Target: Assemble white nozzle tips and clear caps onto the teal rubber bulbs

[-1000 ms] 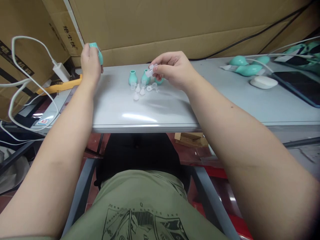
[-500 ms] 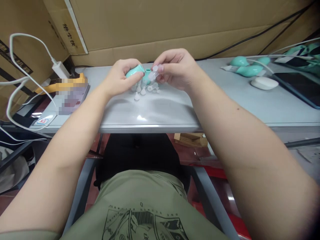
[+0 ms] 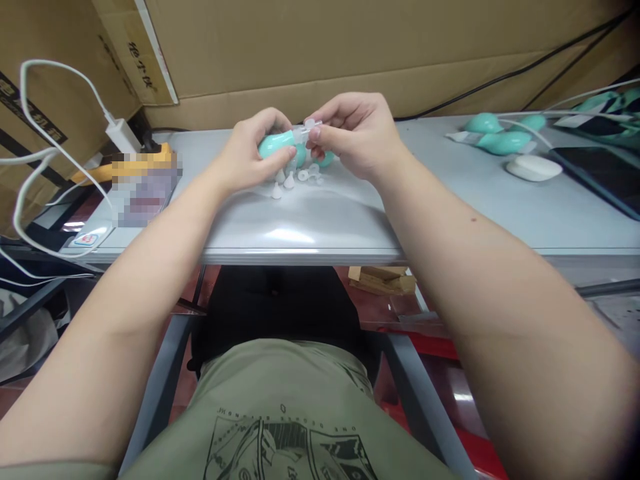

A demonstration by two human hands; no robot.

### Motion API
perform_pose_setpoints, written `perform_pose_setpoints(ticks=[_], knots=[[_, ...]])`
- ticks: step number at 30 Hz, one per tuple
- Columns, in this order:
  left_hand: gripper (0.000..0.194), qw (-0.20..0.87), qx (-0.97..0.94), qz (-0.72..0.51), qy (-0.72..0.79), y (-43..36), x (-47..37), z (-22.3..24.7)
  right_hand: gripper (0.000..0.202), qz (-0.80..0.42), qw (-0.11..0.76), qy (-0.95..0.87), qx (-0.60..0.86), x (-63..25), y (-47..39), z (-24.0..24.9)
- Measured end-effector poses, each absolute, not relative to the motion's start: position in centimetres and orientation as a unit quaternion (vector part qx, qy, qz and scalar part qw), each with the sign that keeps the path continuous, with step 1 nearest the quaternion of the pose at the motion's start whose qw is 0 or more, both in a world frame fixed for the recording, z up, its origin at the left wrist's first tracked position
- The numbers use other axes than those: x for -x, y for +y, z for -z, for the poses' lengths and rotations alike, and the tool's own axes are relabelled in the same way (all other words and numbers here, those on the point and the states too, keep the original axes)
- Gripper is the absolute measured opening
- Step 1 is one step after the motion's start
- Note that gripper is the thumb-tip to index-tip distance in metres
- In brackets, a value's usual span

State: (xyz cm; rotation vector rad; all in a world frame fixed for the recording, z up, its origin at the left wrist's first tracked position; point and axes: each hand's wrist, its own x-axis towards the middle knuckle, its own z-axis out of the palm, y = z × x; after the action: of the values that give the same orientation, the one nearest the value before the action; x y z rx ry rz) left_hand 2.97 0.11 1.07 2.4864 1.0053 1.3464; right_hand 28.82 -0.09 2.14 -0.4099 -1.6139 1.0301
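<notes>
My left hand [image 3: 257, 143] is wrapped round a turquoise bulb [image 3: 276, 143], its mouth facing right. Between the thumb and fingers of my right hand [image 3: 353, 130] is a clear plastic nozzle [image 3: 303, 132]. The nozzle's wide end meets the bulb's mouth; how firmly it sits there I cannot tell. Behind and under my hands more turquoise bulbs [image 3: 325, 159] show in part. Small whitish cone-shaped tips [image 3: 277, 191] and other small clear pieces [image 3: 314, 173] lie on the table just below my hands.
On the grey table [image 3: 345, 227] at right lie several turquoise bulbs [image 3: 505, 142], a white oval object [image 3: 534, 168] and a dark phone [image 3: 600, 175]. At left are a white plug adapter [image 3: 123, 138] with cables and a yellow object [image 3: 167, 160]. Cardboard [image 3: 300, 53] stands along the back.
My right hand has brought the clear nozzle left to the mouth of the bulb. The bulb in my left hand has turned to face right, and the two pieces now meet.
</notes>
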Motion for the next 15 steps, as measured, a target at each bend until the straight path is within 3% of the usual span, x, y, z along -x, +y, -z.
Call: perform_pose_setpoints(ticks=[7,15], knots=[[0.03,0.044,-0.829,-0.439,0.344,1.1,-2.1,-1.0,0.022,-0.389,0.539,-0.713,0.222,-29.2,0.2,-1.8],[0.038,0.022,-0.835,-0.444,0.325,2.5,-1.9,-0.2,0.051,-0.354,0.514,-0.748,0.226,-29.2,-0.5,-2.1]])
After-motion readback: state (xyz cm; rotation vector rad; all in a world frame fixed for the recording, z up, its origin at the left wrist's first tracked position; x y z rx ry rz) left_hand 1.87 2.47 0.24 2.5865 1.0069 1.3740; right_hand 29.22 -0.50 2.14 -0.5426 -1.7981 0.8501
